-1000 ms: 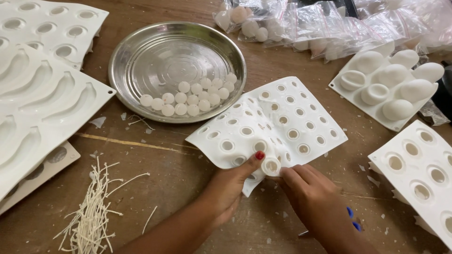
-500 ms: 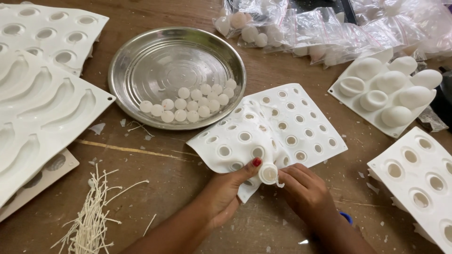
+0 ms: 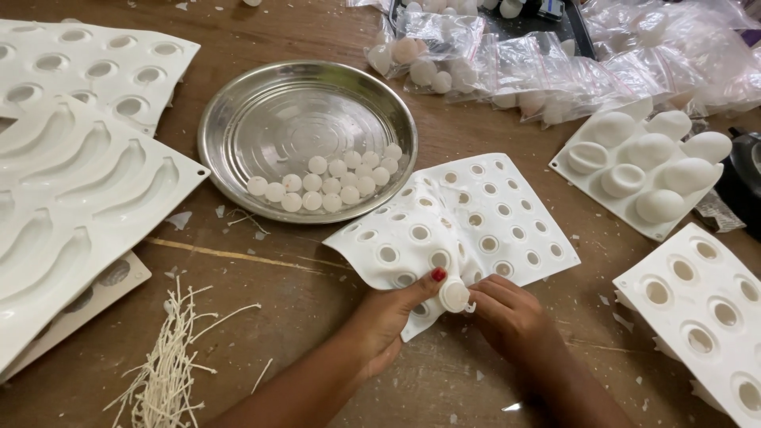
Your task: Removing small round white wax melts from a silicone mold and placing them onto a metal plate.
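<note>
A floppy white silicone mould (image 3: 476, 222) with many small round cavities lies bent on the wooden table. My left hand (image 3: 388, 313) pinches its near edge, thumb on top. My right hand (image 3: 511, 317) presses from beside and below, and its fingers grip a small white ball (image 3: 454, 296) that bulges out of a cavity at that edge. Behind the mould stands a round metal plate (image 3: 238, 103) holding several loose white balls (image 3: 321, 181) along its near side.
Large white moulds with banana-shaped hollows (image 3: 71, 190) and round hollows (image 3: 95, 67) lie left. A bundle of white wicks (image 3: 170, 364) lies near left. Egg-shaped mould (image 3: 646, 170) and another round-cavity mould (image 3: 701, 309) sit right. Plastic bags (image 3: 555, 71) of white pieces fill the back.
Both hands have squeezed the mould's near edge, and the white ball has been pushed further out of its cavity. The mould has shifted slightly.
</note>
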